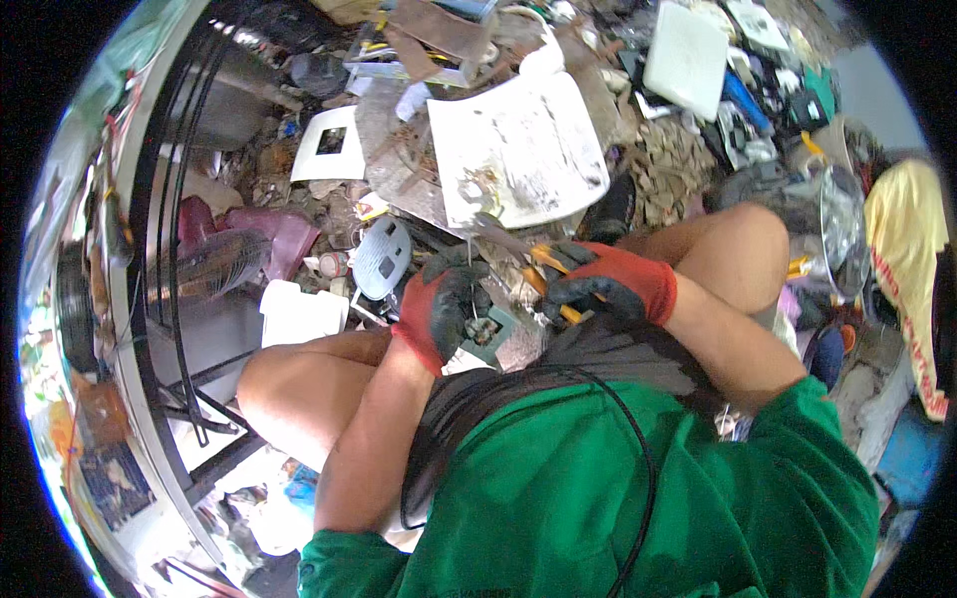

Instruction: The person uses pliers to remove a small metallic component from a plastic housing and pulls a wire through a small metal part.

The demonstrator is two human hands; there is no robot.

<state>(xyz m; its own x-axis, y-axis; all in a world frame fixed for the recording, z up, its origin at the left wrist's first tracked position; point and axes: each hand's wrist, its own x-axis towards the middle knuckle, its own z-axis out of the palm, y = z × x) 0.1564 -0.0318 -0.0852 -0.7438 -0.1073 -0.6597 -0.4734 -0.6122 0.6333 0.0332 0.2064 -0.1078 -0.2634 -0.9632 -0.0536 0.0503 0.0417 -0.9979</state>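
My left hand, in a red and black work glove, is curled closed around a thin metal piece that sticks up past the fingers; most of it is hidden. Just below those fingers is a grey-green square part with a metal centre; whether the hand touches it, I cannot tell. The matching glove covers my right hand, closed on pliers with yellow-orange handles. Their metal jaws point up and left, toward the space above my left hand.
A stained white plastic panel lies in front of my hands. Left of it are a white frame with a square hole and a pale blue oval cover. A dark metal rack stands at left. Scrap surrounds my bent legs; a yellow sack hangs at right.
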